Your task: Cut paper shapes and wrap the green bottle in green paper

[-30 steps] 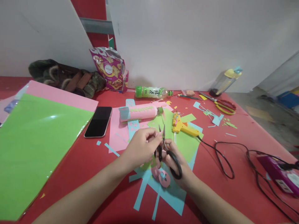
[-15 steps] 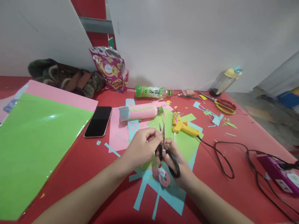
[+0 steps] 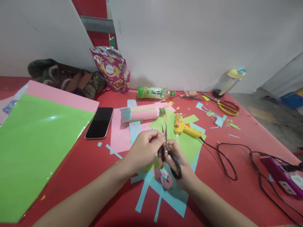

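My right hand (image 3: 181, 162) is wrapped round the black-handled scissors (image 3: 175, 165), whose short blades point away from me and stand slightly apart. Close against the blades, my left hand (image 3: 148, 145) is closed in a pinch; what lies between its fingertips is too small to make out. Below the hands is a pink paper disc (image 3: 166, 180) with a blue cutout at its centre. Blue paper (image 3: 175, 200) with long cut strips lies under it. Beyond my hands, a bottle wrapped in pink paper (image 3: 144, 113) rests on its side.
A yellow glue gun (image 3: 188, 130) lies on green paper, its black cord (image 3: 233, 145) running right. A phone (image 3: 99, 123) and green sheets (image 3: 44, 148) are at left. Farther back are a green-labelled bottle (image 3: 153, 92), a snack bag (image 3: 110, 69), red-and-yellow-handled scissors (image 3: 228, 107) and a tumbler (image 3: 228, 82).
Almost nothing differs. The scissors' lower handle has shifted very slightly in my right hand, while my left hand keeps its pinch in the same place.
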Available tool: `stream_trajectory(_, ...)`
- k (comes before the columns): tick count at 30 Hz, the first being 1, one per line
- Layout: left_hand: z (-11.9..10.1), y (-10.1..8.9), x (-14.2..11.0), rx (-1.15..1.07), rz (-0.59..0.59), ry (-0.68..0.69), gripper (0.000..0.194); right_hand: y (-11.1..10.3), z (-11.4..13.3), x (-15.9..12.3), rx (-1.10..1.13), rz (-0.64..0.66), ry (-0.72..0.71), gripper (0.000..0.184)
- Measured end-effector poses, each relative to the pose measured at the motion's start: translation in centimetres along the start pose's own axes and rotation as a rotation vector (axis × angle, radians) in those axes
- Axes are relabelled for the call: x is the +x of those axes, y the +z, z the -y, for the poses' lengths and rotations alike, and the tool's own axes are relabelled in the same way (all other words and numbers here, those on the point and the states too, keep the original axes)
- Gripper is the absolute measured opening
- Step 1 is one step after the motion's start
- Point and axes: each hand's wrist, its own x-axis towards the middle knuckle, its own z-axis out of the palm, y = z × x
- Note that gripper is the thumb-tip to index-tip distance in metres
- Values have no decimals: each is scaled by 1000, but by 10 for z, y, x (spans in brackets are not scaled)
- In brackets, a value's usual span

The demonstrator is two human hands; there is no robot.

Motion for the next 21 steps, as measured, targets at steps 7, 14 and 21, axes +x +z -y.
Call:
stream_trajectory(7, 0, 0, 0, 12, -6, 3, 25, 1, 0, 0, 7, -15, 16, 35)
stream_trajectory(14, 1, 0, 1, 19, -7, -5, 24, 1, -2, 0, 15, -44, 36, 36)
stream_trajectory(21, 4, -3, 2, 41, -22, -13, 25, 1, -1, 3, 34, -84, 61, 40)
